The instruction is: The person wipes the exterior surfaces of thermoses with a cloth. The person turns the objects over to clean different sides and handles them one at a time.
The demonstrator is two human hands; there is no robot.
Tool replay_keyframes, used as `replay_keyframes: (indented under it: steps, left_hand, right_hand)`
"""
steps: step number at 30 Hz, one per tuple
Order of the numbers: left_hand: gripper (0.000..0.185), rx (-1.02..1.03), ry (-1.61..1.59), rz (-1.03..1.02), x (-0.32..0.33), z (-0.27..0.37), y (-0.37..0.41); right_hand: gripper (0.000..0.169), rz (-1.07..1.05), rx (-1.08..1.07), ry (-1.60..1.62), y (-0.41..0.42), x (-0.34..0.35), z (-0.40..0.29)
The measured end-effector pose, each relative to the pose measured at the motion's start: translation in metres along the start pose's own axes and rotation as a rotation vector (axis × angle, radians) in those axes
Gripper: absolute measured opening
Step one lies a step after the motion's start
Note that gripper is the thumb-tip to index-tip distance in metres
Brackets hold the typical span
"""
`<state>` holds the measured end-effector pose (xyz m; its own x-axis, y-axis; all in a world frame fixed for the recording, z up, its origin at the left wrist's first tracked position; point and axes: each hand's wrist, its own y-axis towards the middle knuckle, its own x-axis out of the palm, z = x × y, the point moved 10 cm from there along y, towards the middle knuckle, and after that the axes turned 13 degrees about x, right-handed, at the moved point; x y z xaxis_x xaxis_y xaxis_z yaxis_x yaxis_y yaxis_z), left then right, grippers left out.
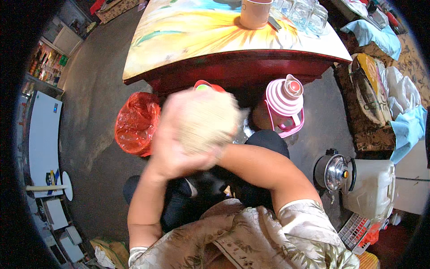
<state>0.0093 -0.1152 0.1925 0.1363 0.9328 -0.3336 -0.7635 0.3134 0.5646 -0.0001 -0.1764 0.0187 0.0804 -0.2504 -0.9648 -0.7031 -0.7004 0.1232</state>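
Note:
A rounded, beige, cloth-like thing (208, 121) is in front of me, too blurred by motion to name more exactly. My left hand (171, 141) wraps its left and lower side. From the right my forearm reaches in, and my right hand (215, 156) meets the thing low down, mostly hidden by it and by blur. Just beyond them, partly covered, shows a red and white thing with a green spot (202, 87). To the left stands a bin lined with a red plastic bag (137, 122). A pink-topped thermos flask (284, 97) is on the right.
Ahead is a low table (188, 40) with a sunflower-patterned top, bearing a beige cup (256, 15) and several glass jars (307, 16). At right, a steel kettle (336, 173) stands beside a whitish plastic jerrycan (371, 188). A brown sofa (373, 136) carries bags.

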Motion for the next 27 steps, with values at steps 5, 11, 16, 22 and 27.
replay_keyframes:
  steps: [5,11,16,22,27]
  left_hand:
    - [0.046,0.328,0.319,-0.442,0.091,0.017,-0.033]
    - [0.045,-0.331,0.732,-0.113,-0.075,-0.058,-0.133]
    - [0.061,-0.586,0.133,0.289,-0.081,-0.069,-0.122]
    - [0.072,-0.539,-0.416,0.290,0.009,-0.080,-0.063]
    - [0.082,-0.634,0.097,0.258,-0.037,-0.111,-0.046]
  right_hand:
    - [0.025,-0.105,-0.069,0.170,-0.013,-0.006,0.000]
    - [0.027,-0.407,0.008,0.076,-0.034,0.016,0.045]
    - [0.127,-0.157,-0.138,1.071,-0.042,-0.045,0.030]
    - [0.106,0.180,0.214,1.199,-0.044,-0.034,0.069]
    - [0.090,0.387,0.539,1.498,-0.056,-0.052,0.171]
